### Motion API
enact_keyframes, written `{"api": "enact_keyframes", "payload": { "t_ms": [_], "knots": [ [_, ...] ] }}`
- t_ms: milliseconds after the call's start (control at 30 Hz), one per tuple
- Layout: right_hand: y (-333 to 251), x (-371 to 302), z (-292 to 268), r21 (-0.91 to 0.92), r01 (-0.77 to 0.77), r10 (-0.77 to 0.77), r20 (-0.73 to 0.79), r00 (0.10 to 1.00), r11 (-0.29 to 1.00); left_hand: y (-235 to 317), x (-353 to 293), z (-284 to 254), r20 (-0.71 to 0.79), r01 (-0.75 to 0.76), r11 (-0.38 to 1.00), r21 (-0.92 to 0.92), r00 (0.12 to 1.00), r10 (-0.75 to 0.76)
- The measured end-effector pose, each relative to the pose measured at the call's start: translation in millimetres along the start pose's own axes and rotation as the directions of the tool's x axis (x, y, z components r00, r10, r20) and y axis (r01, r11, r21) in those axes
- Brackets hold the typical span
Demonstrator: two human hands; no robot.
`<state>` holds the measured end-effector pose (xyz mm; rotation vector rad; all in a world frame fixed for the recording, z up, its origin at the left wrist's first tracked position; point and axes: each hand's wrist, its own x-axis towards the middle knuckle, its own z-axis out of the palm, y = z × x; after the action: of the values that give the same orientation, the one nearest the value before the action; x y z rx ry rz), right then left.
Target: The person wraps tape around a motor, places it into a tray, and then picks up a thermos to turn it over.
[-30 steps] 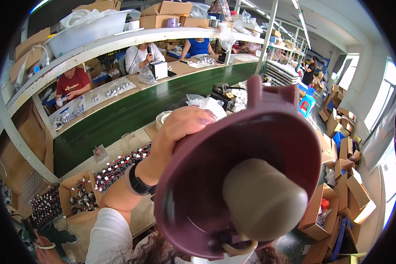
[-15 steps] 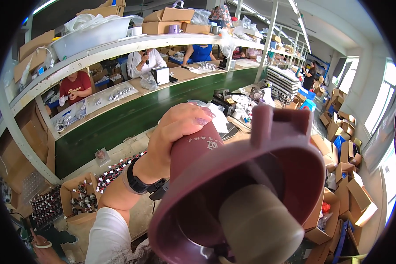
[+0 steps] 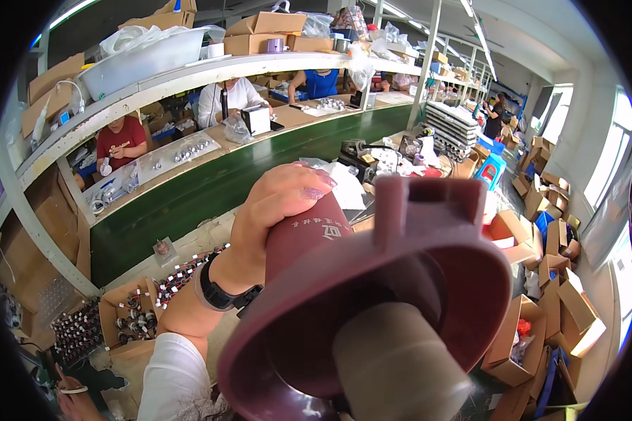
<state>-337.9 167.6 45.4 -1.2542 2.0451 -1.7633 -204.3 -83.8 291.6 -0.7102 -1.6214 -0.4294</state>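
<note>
My left hand (image 3: 263, 217), with a black watch on its wrist, is closed around the narrow maroon body of an appliance housing (image 3: 295, 252). Its fingers curl over the far side of the body. The flared, bowl-like end of the housing faces me, very close and tilted, with two upright tabs on its rim. A grey-beige cylinder (image 3: 400, 358) sits inside the bowl and juts out toward me. My right hand does not show. Beyond my left forearm lie wired motor parts (image 3: 182, 277) with white connectors.
A carton (image 3: 130, 323) of motors stands at left beside a dense cluster of motors (image 3: 77, 330). Behind runs a green conveyor belt (image 3: 225, 182), with co-workers seated beyond it under a white shelf (image 3: 211, 70). Another hand (image 3: 74, 396), wearing a bangle, shows lower left. Open cartons (image 3: 519, 344) crowd the right.
My left hand and the maroon housing have shifted slightly left, and the bowl's rim sits a little lower. Across the belt, the co-workers' hands have moved a little.
</note>
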Motion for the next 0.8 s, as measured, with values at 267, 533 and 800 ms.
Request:
{"api": "enact_keyframes", "payload": {
  "t_ms": [267, 533, 800],
  "knots": [
    [3, 9, 3, -0.016, 0.047, -0.046, 0.071, 0.996, 0.999, 3, -24, -9, 0.038, 0.068, 0.993, 0.100, 0.997, -0.072],
    [0, 7, 4, 0.016, 0.024, -0.025, 0.058, 0.998, 1.000, 16, -19, -14, 0.204, 0.112, 0.967, 0.228, 0.966, -0.160],
    [-3, -7, -3, -0.027, 0.034, -0.034, -0.012, 0.999, 0.999, 5, -20, 14, 0.156, 0.098, 0.990, 0.101, 0.981, -0.113]
  ]
}}
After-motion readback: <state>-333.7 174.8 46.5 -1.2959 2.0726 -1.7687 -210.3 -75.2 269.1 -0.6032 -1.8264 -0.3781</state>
